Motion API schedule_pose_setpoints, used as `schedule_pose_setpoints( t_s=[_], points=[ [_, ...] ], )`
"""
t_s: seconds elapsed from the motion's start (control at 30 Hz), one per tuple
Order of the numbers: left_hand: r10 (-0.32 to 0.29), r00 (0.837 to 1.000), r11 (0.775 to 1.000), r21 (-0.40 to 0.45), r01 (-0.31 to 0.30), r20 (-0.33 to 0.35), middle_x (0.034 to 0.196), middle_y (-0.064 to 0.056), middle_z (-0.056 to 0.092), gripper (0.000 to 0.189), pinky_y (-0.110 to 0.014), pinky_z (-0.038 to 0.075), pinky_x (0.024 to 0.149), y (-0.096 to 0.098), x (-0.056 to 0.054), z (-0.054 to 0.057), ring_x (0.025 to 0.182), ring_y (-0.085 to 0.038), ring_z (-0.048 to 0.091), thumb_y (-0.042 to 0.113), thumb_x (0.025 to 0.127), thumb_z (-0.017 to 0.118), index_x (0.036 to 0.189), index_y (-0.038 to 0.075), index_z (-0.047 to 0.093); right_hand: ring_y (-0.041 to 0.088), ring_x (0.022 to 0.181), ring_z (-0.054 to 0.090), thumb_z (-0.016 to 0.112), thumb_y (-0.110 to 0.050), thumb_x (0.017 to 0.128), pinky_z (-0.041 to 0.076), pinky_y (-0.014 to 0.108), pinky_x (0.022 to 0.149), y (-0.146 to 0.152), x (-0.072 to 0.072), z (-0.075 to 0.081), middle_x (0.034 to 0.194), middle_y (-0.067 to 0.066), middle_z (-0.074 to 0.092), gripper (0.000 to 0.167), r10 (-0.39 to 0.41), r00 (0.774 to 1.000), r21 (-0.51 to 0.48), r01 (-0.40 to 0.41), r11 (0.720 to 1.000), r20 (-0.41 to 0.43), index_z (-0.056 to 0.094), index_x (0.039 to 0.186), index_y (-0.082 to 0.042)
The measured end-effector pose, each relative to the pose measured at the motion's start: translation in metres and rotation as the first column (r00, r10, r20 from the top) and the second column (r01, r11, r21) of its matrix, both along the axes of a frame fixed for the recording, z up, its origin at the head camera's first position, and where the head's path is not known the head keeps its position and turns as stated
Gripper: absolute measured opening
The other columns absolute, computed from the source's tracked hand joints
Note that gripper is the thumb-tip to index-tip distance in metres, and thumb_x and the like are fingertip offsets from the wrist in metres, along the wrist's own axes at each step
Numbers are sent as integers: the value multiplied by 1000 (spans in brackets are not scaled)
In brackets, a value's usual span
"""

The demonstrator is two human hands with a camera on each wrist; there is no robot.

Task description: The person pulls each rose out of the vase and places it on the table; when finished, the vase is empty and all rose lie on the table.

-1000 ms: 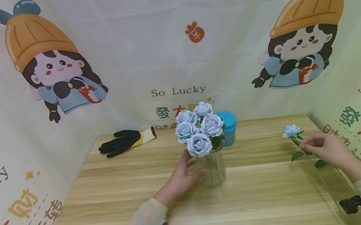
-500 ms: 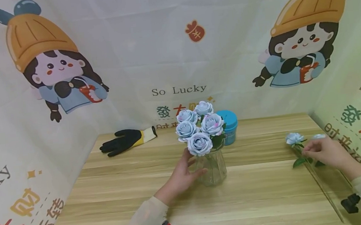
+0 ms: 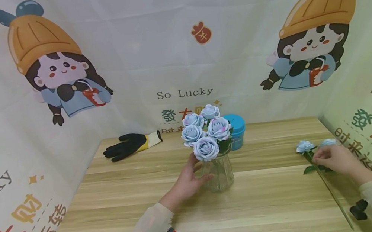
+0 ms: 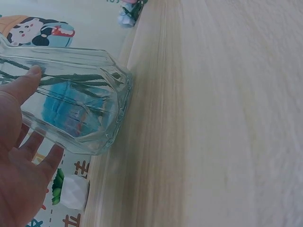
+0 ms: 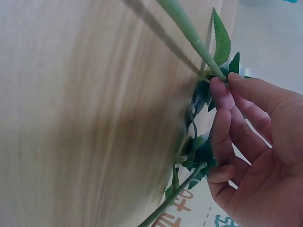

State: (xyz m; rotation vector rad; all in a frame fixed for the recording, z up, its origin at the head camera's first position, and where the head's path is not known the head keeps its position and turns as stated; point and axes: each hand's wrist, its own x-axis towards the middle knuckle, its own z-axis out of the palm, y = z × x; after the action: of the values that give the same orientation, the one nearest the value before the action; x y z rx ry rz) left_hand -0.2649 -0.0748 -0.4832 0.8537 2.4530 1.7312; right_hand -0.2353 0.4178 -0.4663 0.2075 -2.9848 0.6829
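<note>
In the head view, my left hand holds a clear glass vase upright on the table, with several pale blue roses standing in it. The left wrist view has the thumb on one side of the glass and fingers on the other; green stems show through it. At the right, my right hand pinches the stem of a single blue rose between thumb and index fingertip, just below its leaves. Another blue rose lies behind that hand, partly hidden; its stem shows in the right wrist view.
A blue-lidded tub stands right behind the vase. Towards the back left lies a black glove with a yellow and white cuff. A white faceted pot with green leaves appears in the left wrist view. Printed cloth surrounds the wooden table.
The rose in my right hand has shifted slightly right and lower, and the second rose's head has come into view behind the hand. My left hand stays at the vase.
</note>
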Motion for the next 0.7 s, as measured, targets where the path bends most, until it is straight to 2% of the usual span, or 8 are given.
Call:
schedule_pose_setpoints(
  t_s=[0.33,0.5,0.7],
  points=[
    [3,1000,1000,5,-3,8,155,-19,46,83,-56,43,119,0,-2,-2,143,-39,46,9,92,78,157,4,28,31,83,72,76,-20,94,55,36,64,-3,-4,-4,87,6,77,10,6,1000,28,-6,1000,2,75,88,-11],
    [-1,1000,1000,5,1,7,155,-19,46,82,-56,43,119,0,-3,-4,143,-39,46,9,92,78,156,4,28,32,85,73,75,-17,94,55,35,66,-9,-4,-3,88,7,76,10,15,999,-24,-15,1000,31,74,90,-8],
    [4,1000,1000,3,-4,22,155,-17,46,82,-56,42,120,0,-2,-4,144,-38,45,9,92,78,157,6,28,23,81,71,76,-14,92,54,33,66,-14,-5,-5,85,5,75,10,24,999,-61,-22,998,28,74,89,-5]
  ],
)
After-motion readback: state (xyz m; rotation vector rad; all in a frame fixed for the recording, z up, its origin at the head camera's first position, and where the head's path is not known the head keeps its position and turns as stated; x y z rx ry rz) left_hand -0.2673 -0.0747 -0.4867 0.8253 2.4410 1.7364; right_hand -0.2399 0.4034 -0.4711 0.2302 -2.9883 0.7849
